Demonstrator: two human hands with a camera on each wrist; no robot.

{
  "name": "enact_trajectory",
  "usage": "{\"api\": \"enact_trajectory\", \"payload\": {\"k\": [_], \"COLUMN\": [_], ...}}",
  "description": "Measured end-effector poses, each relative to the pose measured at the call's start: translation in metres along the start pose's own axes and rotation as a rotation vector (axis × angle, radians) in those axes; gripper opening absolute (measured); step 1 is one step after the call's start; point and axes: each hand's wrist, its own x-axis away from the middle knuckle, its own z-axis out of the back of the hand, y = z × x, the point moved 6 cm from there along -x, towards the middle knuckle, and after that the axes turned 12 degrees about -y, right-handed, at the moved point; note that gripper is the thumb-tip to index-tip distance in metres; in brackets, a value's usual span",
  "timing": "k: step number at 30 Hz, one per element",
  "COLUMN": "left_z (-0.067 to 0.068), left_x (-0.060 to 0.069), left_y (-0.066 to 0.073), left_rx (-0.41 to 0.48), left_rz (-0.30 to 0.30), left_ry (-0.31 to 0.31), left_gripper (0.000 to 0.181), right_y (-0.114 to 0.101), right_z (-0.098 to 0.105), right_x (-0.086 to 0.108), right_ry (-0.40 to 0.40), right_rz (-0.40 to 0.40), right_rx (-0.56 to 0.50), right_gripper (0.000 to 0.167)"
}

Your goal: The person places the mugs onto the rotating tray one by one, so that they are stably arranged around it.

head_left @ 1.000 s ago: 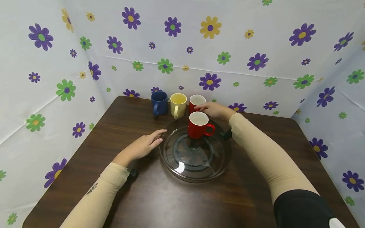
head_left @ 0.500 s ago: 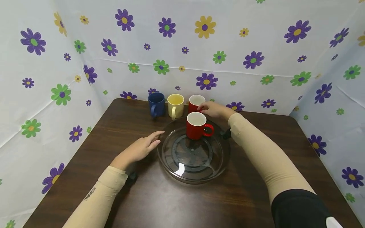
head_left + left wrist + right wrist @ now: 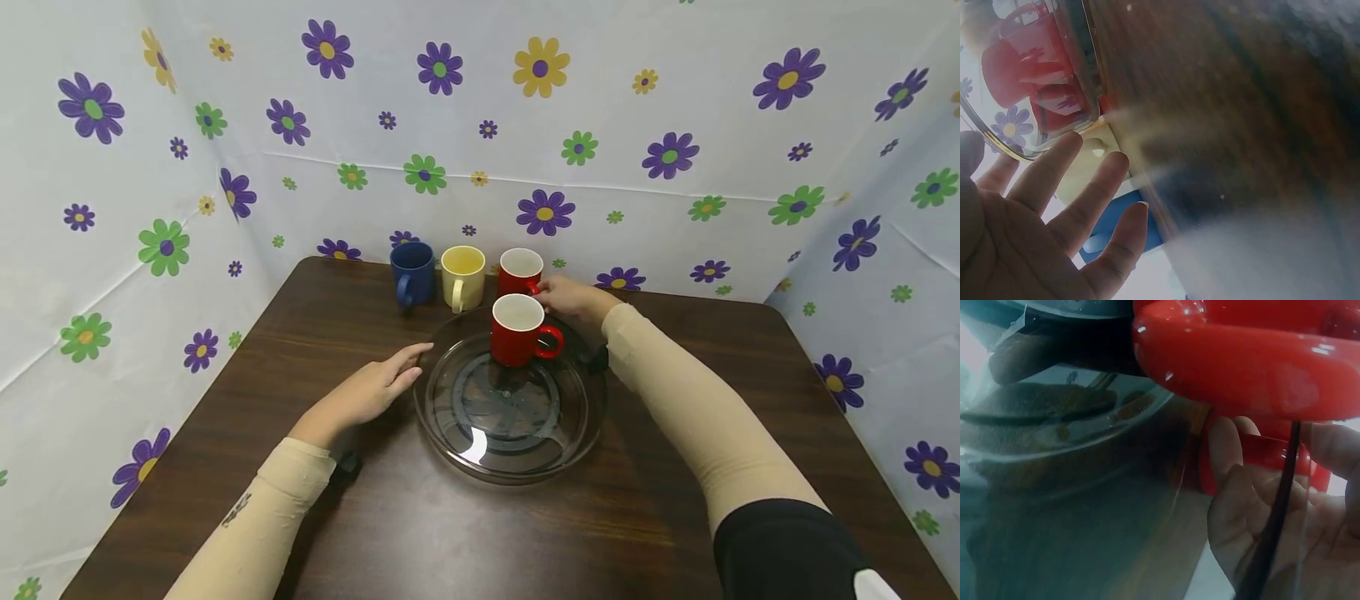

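At the back of the worktop (image 3: pixel 450 533): a row is formed, from left to right, by the blue mug (image 3: pixel 420 279), the yellow mug (image 3: pixel 461 287) and the rear red mug (image 3: pixel 519 271), all upright.
Round dish (image 3: pixel 465 442): the front red mug (image 3: pixel 514 337) is set upright inside it, toward the far side.
Right hand (image 3: pixel 573 300): the rear red mug's handle (image 3: pixel 533 288) is gripped; in the right wrist view the fingers (image 3: pixel 1225 444) are seen curled in, with little gap left.
Left hand (image 3: pixel 363 392): it is poised at the left rim of the round dish, fingers spread and nearly straight, nothing gripped; whether the rim is touched cannot be told.
Step in hand: judged to be the grasping of the rear red mug, apparently not yet lifted.
Next move: for any lift, a firm hold on the handle is called for, and the front red mug, close before it, should be cleared without a knock.
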Motion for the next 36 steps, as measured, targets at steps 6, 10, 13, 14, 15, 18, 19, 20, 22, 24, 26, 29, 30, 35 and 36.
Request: {"api": "enact_trajectory", "payload": {"k": [6, 10, 13, 14, 15, 18, 19, 20, 22, 24, 26, 29, 30, 35, 36], "left_z": [-0.003, -0.002, -0.002, -0.002, -0.002, -0.003, -0.003, -0.003, -0.003, -0.003, -0.003, -0.003, -0.003, -0.003, -0.003], "left_x": [0.0, 0.0, 0.0, 0.0, 0.0, -0.001, -0.002, -0.002, -0.001, -0.001, 0.0, 0.0, 0.0, 0.001, 0.001], "left_y": [0.002, 0.004, 0.004, 0.004, 0.004, 0.003, 0.003, 0.003, 0.002, 0.003, 0.003, 0.003, 0.002, -0.001, -0.001], "left_rx": [0.009, 0.009, 0.011, 0.01, 0.01, 0.006, 0.006, 0.007, 0.008, 0.011, 0.01, 0.008, 0.008, 0.005, 0.004], "left_rz": [-0.012, -0.022, -0.019, -0.018, -0.019, -0.019, -0.019, -0.019, -0.018, -0.016, -0.015, -0.015, -0.015, -0.015, -0.014], "left_ry": [-0.006, 0.004, 0.007, 0.007, 0.007, 0.004, 0.004, 0.004, 0.007, 0.01, 0.014, 0.015, 0.014, 0.017, 0.02], "left_gripper": [0.05, 0.05, 0.049, 0.049, 0.049, 0.049, 0.049, 0.049, 0.049, 0.049, 0.049, 0.049, 0.049, 0.049, 0.049], "right_y": [0.005, 0.01, 0.016, 0.017, 0.019, 0.022, 0.022, 0.022, 0.02, 0.018, 0.016, 0.015, 0.015, 0.009, 0.007], "right_z": [-0.001, 0.001, 0.005, 0.007, 0.009, 0.013, 0.014, 0.015, 0.016, 0.016, 0.017, 0.017, 0.017, 0.02, 0.021], "right_x": [0.001, 0.004, 0.006, 0.007, 0.008, 0.011, 0.012, 0.013, 0.015, 0.017, 0.018, 0.018, 0.018, 0.021, 0.022], "right_ry": [-0.026, -0.03, 0.004, 0.019, 0.032, 0.056, 0.057, 0.057, 0.056, 0.054, 0.05, 0.04, 0.037, 0.042, 0.051], "right_rz": [-0.039, -0.048, -0.057, -0.059, -0.061, -0.065, -0.068, -0.075, -0.087, -0.096, -0.098, -0.09, -0.089, -0.071, -0.064], "right_rx": [-0.061, -0.148, -0.173, -0.168, -0.169, -0.181, -0.188, -0.199, -0.221, -0.244, -0.262, -0.27, -0.27, -0.338, -0.353], "right_gripper": [0.019, 0.02, 0.024, 0.025, 0.026, 0.026, 0.026, 0.026, 0.027, 0.028, 0.029, 0.027, 0.026, 0.021, 0.021]}}
